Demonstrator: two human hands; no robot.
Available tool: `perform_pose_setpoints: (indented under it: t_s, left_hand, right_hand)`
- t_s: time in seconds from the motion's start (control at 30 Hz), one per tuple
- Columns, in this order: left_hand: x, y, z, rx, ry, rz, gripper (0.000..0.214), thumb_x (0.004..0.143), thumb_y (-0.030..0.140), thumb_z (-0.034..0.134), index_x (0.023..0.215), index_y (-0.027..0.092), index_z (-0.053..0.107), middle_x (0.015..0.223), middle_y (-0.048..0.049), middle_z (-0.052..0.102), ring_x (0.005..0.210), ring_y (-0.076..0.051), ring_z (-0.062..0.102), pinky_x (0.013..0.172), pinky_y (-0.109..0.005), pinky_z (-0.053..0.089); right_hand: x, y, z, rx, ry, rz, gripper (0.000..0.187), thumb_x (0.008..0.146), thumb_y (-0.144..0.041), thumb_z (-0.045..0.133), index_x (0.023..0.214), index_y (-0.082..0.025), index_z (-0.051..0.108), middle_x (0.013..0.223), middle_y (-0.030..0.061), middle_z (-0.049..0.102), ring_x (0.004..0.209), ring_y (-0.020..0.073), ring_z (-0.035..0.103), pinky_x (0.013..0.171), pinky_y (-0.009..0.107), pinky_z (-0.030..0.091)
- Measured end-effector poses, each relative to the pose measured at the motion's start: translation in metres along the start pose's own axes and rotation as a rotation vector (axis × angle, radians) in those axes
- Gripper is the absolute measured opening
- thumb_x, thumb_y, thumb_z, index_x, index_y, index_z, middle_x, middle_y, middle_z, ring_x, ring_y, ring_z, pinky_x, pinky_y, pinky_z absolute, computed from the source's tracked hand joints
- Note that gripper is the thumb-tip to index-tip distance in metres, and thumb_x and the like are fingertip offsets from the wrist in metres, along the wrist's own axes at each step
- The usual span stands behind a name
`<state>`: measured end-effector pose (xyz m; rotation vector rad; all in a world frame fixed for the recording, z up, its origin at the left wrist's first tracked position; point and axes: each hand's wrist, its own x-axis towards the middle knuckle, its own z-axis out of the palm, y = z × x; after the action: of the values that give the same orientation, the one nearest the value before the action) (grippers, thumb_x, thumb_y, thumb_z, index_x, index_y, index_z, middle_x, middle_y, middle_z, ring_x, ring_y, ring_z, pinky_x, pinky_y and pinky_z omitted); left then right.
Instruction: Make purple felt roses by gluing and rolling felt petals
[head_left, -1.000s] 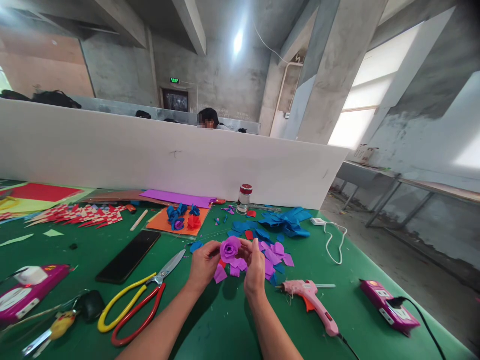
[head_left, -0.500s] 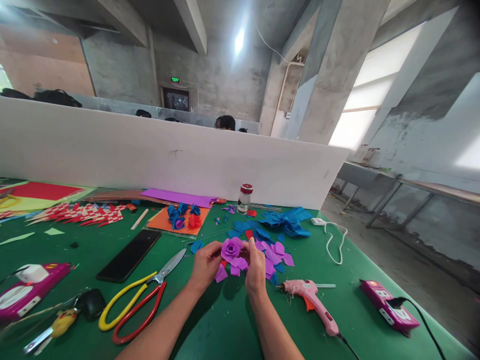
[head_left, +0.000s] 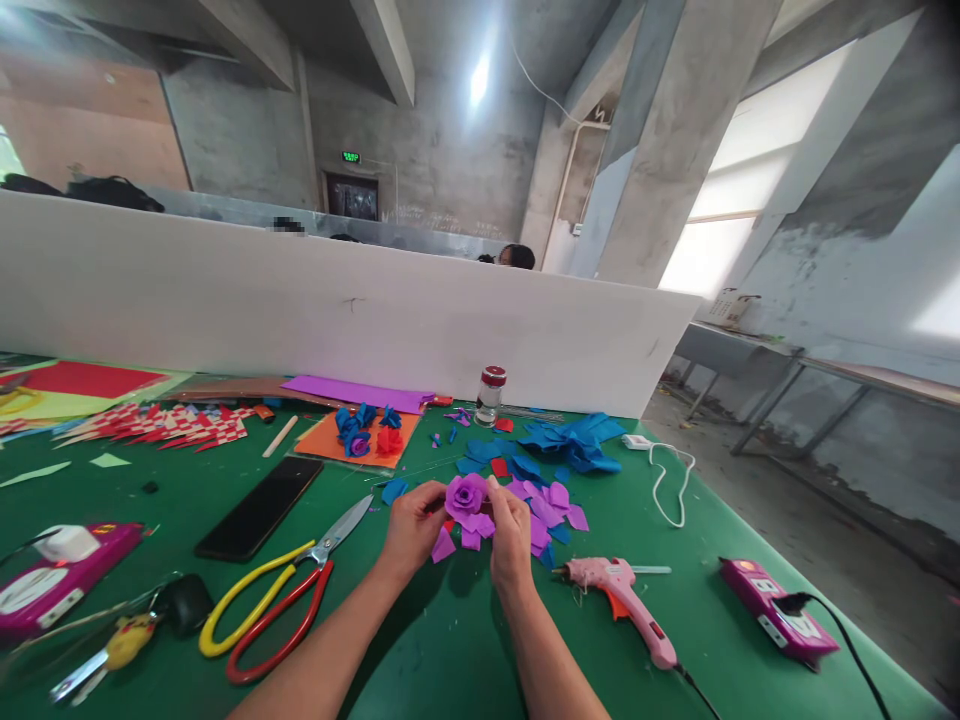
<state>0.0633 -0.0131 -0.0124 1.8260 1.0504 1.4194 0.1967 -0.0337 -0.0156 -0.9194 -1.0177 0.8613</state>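
A purple felt rose is held up just above the green table between both my hands. My left hand pinches its left side, fingers curled. My right hand presses fingers against its right side. Loose purple petals lie right of my hands, and blue felt pieces lie beyond them.
Yellow-and-red scissors and a black phone lie to the left. A pink glue gun and a pink device lie to the right. A small jar stands by the white partition. Finished small roses rest on an orange sheet.
The rose has been turned slightly between my fingers and sits a little lower and to the right. A person's head behind the partition has moved to the right.
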Motion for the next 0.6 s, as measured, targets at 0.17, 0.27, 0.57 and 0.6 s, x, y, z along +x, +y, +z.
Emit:
perform_pose_setpoints:
  t_s: [0.17, 0.27, 0.57, 0.6]
  left_hand:
    - [0.0008, 0.0008, 0.0018, -0.087, 0.005, -0.075, 0.013, 0.071, 0.025, 0.062, 0.072, 0.017, 0.072, 0.067, -0.0017, 0.068, 0.062, -0.015, 0.060, 0.061, -0.024, 0.048]
    - [0.0004, -0.0006, 0.0041, -0.163, -0.026, -0.148, 0.013, 0.070, 0.026, 0.062, 0.071, 0.017, 0.071, 0.063, -0.0002, 0.066, 0.058, -0.014, 0.059, 0.057, -0.024, 0.048]
    - [0.0066, -0.0050, 0.0050, -0.289, -0.077, -0.227, 0.025, 0.066, 0.036, 0.073, 0.080, 0.016, 0.069, 0.073, -0.0028, 0.070, 0.071, -0.019, 0.063, 0.070, -0.030, 0.050]
    - [0.0073, -0.0039, 0.0032, -0.318, -0.073, -0.229, 0.026, 0.067, 0.037, 0.073, 0.082, 0.017, 0.069, 0.075, -0.0030, 0.070, 0.074, -0.019, 0.063, 0.074, -0.031, 0.050]
  right_hand:
    - [0.0010, -0.0002, -0.0011, -0.038, -0.013, -0.007, 0.048, 0.086, -0.055, 0.052, 0.057, -0.018, 0.061, 0.057, 0.0008, 0.057, 0.059, 0.0152, 0.049, 0.060, 0.027, 0.039]
    - [0.0015, 0.0002, -0.0013, -0.066, -0.003, -0.011, 0.048, 0.085, -0.056, 0.052, 0.057, -0.018, 0.060, 0.056, 0.0009, 0.056, 0.059, 0.0152, 0.048, 0.059, 0.027, 0.039]
    - [0.0041, -0.0037, 0.0015, 0.095, 0.085, 0.134, 0.045, 0.074, -0.059, 0.062, 0.057, -0.018, 0.060, 0.053, 0.0007, 0.056, 0.052, 0.0142, 0.048, 0.054, 0.027, 0.041]
    - [0.0048, -0.0041, 0.0014, 0.146, 0.103, 0.177, 0.044, 0.071, -0.059, 0.065, 0.057, -0.018, 0.060, 0.052, 0.0004, 0.056, 0.051, 0.0139, 0.048, 0.053, 0.027, 0.041]
